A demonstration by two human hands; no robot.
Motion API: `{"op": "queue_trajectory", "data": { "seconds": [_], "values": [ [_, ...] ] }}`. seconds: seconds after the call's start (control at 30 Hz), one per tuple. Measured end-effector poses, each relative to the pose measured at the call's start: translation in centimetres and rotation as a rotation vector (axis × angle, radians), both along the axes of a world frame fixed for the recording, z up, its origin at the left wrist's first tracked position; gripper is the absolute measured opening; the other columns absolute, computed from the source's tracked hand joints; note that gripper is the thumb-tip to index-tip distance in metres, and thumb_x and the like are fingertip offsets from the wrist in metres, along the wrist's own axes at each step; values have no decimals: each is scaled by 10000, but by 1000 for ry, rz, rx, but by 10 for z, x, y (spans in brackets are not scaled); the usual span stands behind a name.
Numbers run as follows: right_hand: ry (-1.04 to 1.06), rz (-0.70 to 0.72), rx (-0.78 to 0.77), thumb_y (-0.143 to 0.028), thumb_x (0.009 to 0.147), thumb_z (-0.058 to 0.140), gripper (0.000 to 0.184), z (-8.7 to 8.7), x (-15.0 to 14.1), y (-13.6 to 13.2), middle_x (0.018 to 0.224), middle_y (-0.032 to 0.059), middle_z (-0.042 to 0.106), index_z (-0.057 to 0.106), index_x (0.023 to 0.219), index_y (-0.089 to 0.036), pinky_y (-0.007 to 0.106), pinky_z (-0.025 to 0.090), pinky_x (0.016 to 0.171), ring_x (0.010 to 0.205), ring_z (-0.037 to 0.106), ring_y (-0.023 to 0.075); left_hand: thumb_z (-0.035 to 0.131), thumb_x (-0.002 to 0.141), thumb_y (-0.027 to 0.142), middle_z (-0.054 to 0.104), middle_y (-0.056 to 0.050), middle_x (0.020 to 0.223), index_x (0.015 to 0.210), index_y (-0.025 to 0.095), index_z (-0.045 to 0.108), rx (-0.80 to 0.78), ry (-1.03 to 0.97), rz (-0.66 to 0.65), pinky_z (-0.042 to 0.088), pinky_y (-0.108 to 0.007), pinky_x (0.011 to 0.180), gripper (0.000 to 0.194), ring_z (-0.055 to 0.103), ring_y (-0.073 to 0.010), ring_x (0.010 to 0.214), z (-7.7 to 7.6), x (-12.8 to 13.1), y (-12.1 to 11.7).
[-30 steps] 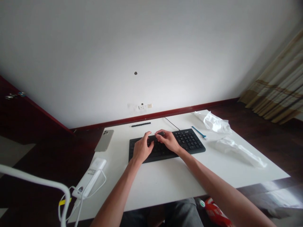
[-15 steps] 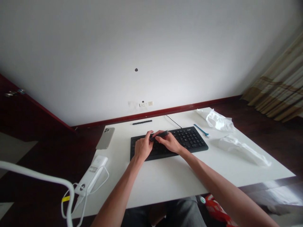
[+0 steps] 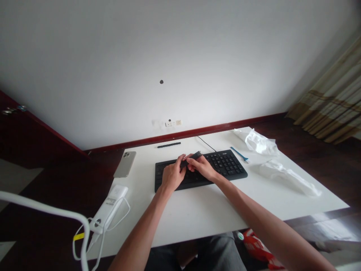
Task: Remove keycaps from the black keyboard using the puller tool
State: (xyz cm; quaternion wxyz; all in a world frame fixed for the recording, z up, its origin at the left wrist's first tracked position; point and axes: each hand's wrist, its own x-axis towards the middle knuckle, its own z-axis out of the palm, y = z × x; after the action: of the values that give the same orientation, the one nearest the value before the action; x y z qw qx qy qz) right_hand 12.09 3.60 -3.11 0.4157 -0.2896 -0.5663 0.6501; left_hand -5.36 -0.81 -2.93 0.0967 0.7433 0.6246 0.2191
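A black keyboard lies on the white table in front of me. Both my hands are over its middle. My left hand and my right hand pinch the two ends of a short black strip, lifted a little above the keys and tilted up to the right. The fingers of both hands are closed on it. A second black strip lies on the table behind the keyboard.
A grey phone lies at the table's left. A white power bank with cables sits at the front left. A blue brush and white plastic bags are to the right. A curtain hangs at far right.
The black strip has come up off the keyboard between my two hands and now tilts upward at its right end. The hands have drawn closer together.
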Motion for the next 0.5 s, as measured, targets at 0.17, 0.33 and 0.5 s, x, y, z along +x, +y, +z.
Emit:
{"op": "queue_trajectory", "data": {
  "seconds": [0.17, 0.33, 0.5],
  "values": [
    [7, -9, -7, -520, 909, 669, 368, -4, -1, 1, 635, -19, 558, 723, 1039, -180, 281, 423, 590, 585, 495, 136, 594, 981, 263, 768, -28, 1080, 1541, 310, 390, 48, -75, -36, 565, -285, 786, 598, 749, -200, 870, -5, 2, 0],
    [-49, -140, 133, -511, 896, 682, 346, 4, 3, 5, 694, -13, 580, 717, 1021, -190, 284, 437, 640, 647, 508, 143, 568, 964, 200, 685, -81, 1149, 1574, 254, 332, 239, -90, -54, 542, -370, 953, 656, 659, -238, 1053, -2, -2, 0],
    [-138, -463, 220, -495, 837, 744, 340, 8, 26, 22, 864, 45, 698, 724, 973, -184, 305, 477, 704, 749, 596, 181, 562, 973, 214, 644, -82, 1113, 1557, 236, 350, 320, -106, -21, 517, -404, 993, 622, 609, -245, 1055, 1, -10, 2]
  ]
}}
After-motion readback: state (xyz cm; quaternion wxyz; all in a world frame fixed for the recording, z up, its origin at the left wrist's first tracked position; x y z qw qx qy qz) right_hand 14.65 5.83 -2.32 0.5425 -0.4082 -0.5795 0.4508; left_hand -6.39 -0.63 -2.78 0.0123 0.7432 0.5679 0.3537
